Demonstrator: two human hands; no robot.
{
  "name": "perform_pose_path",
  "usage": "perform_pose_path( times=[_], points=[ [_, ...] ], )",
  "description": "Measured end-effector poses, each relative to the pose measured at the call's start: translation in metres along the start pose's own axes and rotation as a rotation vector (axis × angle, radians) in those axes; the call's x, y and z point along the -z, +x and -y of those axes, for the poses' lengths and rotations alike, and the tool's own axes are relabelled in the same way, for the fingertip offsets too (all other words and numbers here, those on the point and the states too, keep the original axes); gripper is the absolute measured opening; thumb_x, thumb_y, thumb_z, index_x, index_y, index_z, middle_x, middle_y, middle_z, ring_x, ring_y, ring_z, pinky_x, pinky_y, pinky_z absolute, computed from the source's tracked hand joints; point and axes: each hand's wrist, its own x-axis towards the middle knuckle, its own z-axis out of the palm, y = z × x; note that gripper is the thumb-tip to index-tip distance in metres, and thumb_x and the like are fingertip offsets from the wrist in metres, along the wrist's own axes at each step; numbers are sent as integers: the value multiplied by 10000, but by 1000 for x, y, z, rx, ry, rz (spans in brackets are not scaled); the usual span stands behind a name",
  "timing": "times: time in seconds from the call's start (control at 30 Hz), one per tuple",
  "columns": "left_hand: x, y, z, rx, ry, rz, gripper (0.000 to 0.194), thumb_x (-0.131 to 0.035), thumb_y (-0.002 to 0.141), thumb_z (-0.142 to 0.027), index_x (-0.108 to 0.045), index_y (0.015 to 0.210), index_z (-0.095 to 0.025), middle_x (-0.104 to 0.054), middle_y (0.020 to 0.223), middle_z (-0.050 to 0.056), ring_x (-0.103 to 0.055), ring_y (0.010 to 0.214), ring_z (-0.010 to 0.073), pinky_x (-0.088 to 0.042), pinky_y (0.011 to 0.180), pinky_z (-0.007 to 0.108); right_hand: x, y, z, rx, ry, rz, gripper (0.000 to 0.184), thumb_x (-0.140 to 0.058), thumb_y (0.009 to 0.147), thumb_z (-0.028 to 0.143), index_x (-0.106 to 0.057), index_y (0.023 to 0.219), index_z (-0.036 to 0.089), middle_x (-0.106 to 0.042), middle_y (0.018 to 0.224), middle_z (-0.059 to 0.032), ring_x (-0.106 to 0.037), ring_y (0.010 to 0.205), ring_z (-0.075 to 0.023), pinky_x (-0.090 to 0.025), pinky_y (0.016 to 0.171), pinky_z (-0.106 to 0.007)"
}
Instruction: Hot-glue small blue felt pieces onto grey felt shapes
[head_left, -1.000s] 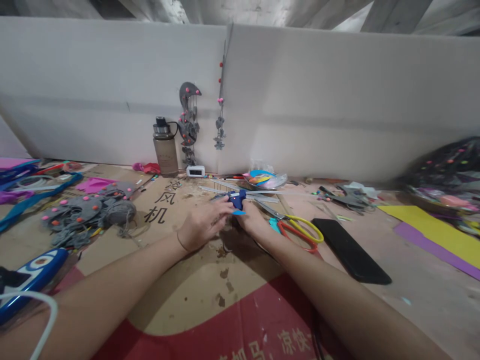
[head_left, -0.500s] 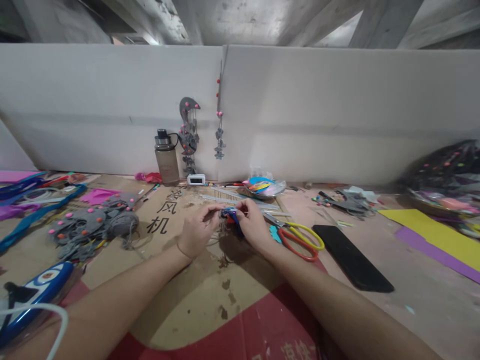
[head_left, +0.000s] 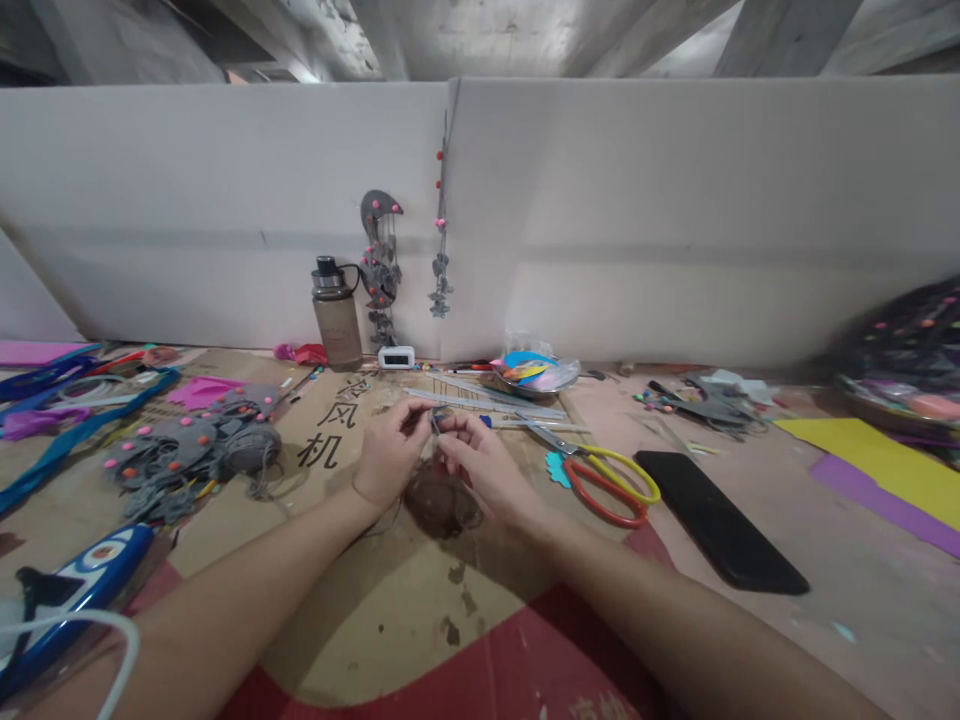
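Note:
My left hand (head_left: pixel 388 455) pinches a small greyish piece (head_left: pixel 438 418) above the cardboard; its exact kind is too small to make out. My right hand (head_left: pixel 487 465) is beside it, with curled fingers meeting at the same piece. Below the hands, loose thread (head_left: pixel 469 515) loops over a dark shadow on the cardboard sheet (head_left: pixel 360 620). Just beyond my right fingers lies a small blue item (head_left: pixel 486 422). To the right rest scissors (head_left: pixel 609 480) with red and yellow handles, by a turquoise scalloped cutout (head_left: pixel 556 468).
At left lies a heap of grey felt pieces (head_left: pixel 169 450) with a grey yarn ball (head_left: pixel 251 448). A bottle (head_left: pixel 337 325) and a small white clock (head_left: pixel 396 358) stand by the wall. A black phone (head_left: pixel 720 520) lies at right, near yellow sheets (head_left: pixel 877 470).
The blue shiny item between my hands is no longer there; a small greyish piece is at my fingertips instead. My right hand has turned, its fingers more visible. The view has shifted slightly.

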Motion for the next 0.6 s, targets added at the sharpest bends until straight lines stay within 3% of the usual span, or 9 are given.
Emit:
perform_pose_path(
  times=[0.07,0.2,0.37,0.6],
  points=[
    [-3,1,1,99,-95,-6,173,-529,837,-262,-648,939,-189,-690,875,35,-644,789,150,-500,736,267,2,0,0,3,-79,-16,212,-628,724,312,-529,882,211,-460,652,66,-400,512,-72,-361,488,-219],
    [-8,2,3,235,-266,-14,188,-564,811,-313,-643,915,-178,-675,864,40,-643,780,164,-508,725,288,6,2,3,87,-242,-62,183,-589,764,357,-565,860,203,-521,749,20,-435,601,-97,-328,483,-212],
    [-11,0,2,310,-349,-18,209,-597,780,-333,-647,902,-171,-681,870,52,-647,774,172,-521,729,308,9,1,8,214,-382,-107,198,-548,808,390,-571,809,193,-528,734,21,-444,649,-114,-362,593,-241],
    [-10,-1,-12,380,-501,-5,216,-629,758,-348,-635,879,-168,-669,852,39,-653,799,172,-543,767,333,8,-2,11,273,-421,-118,222,-514,842,398,-577,828,186,-549,755,12,-462,696,-128,-364,640,-249]
  ],
)
